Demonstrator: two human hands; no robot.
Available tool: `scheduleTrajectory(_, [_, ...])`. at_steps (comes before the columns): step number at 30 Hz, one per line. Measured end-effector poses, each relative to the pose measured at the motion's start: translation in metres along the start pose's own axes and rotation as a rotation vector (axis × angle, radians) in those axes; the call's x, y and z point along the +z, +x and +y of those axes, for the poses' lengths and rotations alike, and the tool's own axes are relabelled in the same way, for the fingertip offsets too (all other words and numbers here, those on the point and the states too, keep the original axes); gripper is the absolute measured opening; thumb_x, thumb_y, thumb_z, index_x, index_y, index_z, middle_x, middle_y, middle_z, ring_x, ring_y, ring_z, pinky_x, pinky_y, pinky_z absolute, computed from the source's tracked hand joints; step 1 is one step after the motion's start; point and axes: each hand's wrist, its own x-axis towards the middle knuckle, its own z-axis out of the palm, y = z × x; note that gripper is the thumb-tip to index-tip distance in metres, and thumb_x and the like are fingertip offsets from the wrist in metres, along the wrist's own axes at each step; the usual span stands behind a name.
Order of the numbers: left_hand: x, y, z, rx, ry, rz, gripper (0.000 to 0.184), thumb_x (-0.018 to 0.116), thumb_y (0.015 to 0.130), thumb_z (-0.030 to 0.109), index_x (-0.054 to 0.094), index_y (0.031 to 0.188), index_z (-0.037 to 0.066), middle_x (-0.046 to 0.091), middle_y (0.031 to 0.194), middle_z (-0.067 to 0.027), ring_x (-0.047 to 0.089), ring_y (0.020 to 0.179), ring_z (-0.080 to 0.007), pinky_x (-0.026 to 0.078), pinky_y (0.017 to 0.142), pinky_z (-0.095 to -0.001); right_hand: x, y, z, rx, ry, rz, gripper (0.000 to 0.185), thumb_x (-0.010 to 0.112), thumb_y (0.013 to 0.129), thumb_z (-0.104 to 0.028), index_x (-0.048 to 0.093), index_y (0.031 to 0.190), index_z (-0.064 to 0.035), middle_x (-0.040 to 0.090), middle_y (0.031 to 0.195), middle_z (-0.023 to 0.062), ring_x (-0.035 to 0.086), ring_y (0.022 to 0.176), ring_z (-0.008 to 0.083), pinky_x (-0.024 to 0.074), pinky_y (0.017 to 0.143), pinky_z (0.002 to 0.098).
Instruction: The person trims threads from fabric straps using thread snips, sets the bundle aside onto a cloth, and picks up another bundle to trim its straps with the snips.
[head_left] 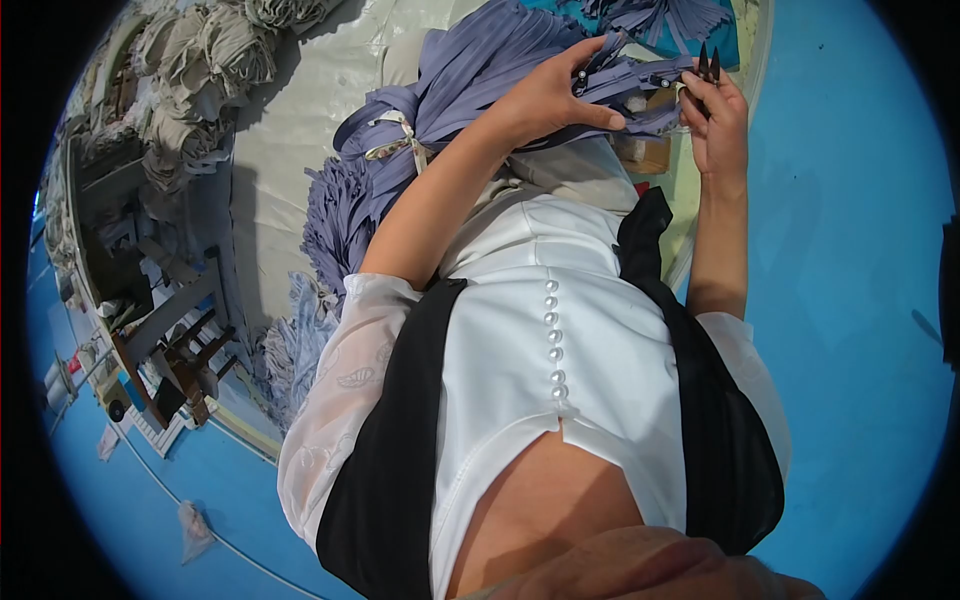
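At the upper left of the frame, beige cloth bundles [195, 85] are heaped, and below them some wooden furniture [195, 320] stands in shadow, its shape bent by the lens and hard to make out. To the right of these comes a pale table [280, 165], and at its lower part lies light blue cloth [302, 318], partly covered by the person's sleeve. From the left of centre up to the top edge spreads a big bundle of grey-blue strips [480, 60], bound near its left side by a printed tie [395, 140]; the lower part of the bundle goes behind the forearm, and its top is cut off by the frame. The left hand [555, 95] is at the upper centre, over this bundle, with thumb and forefinger spread wide and strips passing in the gap between them. Its other fingers are mostly hidden, so I cannot tell if they grip the cloth. Small dark pieces with white spots lie near the forefinger, too small to be named. The loose ends of the strips reach rightward to the right hand [718, 110], which is closed on small dark snips [709, 65], blades pointing to the top; its fingertips are also at the strip ends, though the exact contact is unclear. At the far right is the blue floor [850, 250], darkened by the round lens border.
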Motion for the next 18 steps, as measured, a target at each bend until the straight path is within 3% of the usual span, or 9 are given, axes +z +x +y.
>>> scheduleTrajectory(2, [-0.005,-0.001,0.001,-0.101,-0.089,-0.016,0.099,0.089,0.068,0.004,0.036,0.152,-0.001,0.063,0.127,-0.0106,0.059,0.116,-0.0189,0.042,0.105,-0.0288,-0.004,-0.002,0.001,-0.015,0.036,-0.105,0.016,0.059,0.091,-0.004,0.064,0.106,0.0003,0.067,0.085,0.0070,0.035,0.050,0.0007,0.0295,0.050,0.0205])
scheduleTrajectory(4, [-0.008,0.000,-0.008,-0.066,-0.171,-0.043,0.098,0.089,0.069,0.005,0.037,0.151,0.000,0.063,0.127,-0.0104,0.059,0.115,-0.0189,0.043,0.104,-0.0287,0.000,-0.008,-0.006,-0.022,0.044,-0.176,0.016,0.058,0.089,-0.006,0.063,0.103,0.0001,0.072,0.092,0.0149,0.035,0.050,0.0010,0.0315,0.051,0.0205])
scheduleTrajectory(7, [-0.011,-0.007,0.003,-0.051,-0.281,-0.107,0.090,0.085,0.074,0.008,0.038,0.151,0.001,0.063,0.126,-0.0105,0.061,0.114,-0.0191,0.044,0.103,-0.0297,-0.016,-0.010,-0.009,0.024,-0.145,-0.557,0.020,0.059,0.084,-0.012,0.062,0.098,0.0006,0.073,0.100,0.0230,0.045,0.055,0.0033,0.0363,0.056,0.0211])
scheduleTrajectory(9, [-0.014,-0.010,0.005,-0.091,-0.457,-0.185,0.081,0.081,0.080,0.010,0.040,0.150,0.001,0.064,0.126,-0.0112,0.062,0.114,-0.0195,0.046,0.102,-0.0311,-0.004,-0.018,-0.017,0.041,-0.301,-0.673,0.020,0.060,0.081,-0.017,0.062,0.092,0.0001,0.073,0.096,0.0201,0.056,0.068,0.0076,0.0407,0.062,0.0222])
scheduleTrajectory(11, [-0.018,-0.005,0.002,-0.166,-0.737,-0.286,0.071,0.077,0.086,0.013,0.043,0.148,0.002,0.065,0.124,-0.0126,0.062,0.114,-0.0201,0.049,0.100,-0.0329,-0.002,-0.021,-0.023,0.181,-0.358,-0.749,0.018,0.060,0.082,-0.017,0.063,0.090,-0.0004,0.073,0.094,0.0183,0.059,0.075,0.0099,0.0426,0.064,0.0231])
scheduleTrajectory(12, [-0.017,-0.006,0.006,-0.167,-0.705,-0.240,0.058,0.072,0.091,0.016,0.048,0.143,0.002,0.067,0.120,-0.0144,0.065,0.111,-0.0204,0.052,0.096,-0.0345,0.000,-0.022,-0.021,0.140,-0.356,-0.648,0.017,0.060,0.086,-0.017,0.064,0.090,-0.0006,0.072,0.088,0.0141,0.054,0.069,0.0072,0.0391,0.060,0.0216])
scheduleTrajectory(15, [-0.011,-0.002,-0.004,-0.143,-0.604,-0.117,0.054,0.072,0.091,0.015,0.052,0.138,0.001,0.069,0.115,-0.0128,0.068,0.104,-0.0192,0.052,0.096,-0.0335,0.005,-0.016,-0.021,0.107,-0.435,-0.269,0.019,0.060,0.095,-0.018,0.066,0.094,-0.0004,0.069,0.079,0.0061,0.043,0.057,0.0023,0.0315,0.053,0.0192])
scheduleTrajectory(16, [-0.009,0.000,-0.011,-0.137,-0.563,-0.074,0.054,0.071,0.088,0.010,0.052,0.138,0.001,0.070,0.113,-0.0109,0.069,0.100,-0.0179,0.051,0.096,-0.0306,-0.001,-0.012,-0.007,0.049,-0.410,-0.128,0.024,0.059,0.101,-0.023,0.066,0.098,-0.0003,0.066,0.076,0.0020,0.034,0.052,0.0005,0.0256,0.050,0.0187])
scheduleTrajectory(18, [-0.008,0.004,-0.018,-0.092,-0.448,-0.038,0.054,0.069,0.086,0.006,0.052,0.137,0.001,0.070,0.113,-0.0098,0.069,0.099,-0.0164,0.051,0.094,-0.0279,0.003,-0.010,-0.008,-0.038,-0.429,-0.065,0.024,0.059,0.101,-0.023,0.065,0.100,-0.0002,0.065,0.075,0.0009,0.036,0.053,0.0012,0.0274,0.051,0.0191])
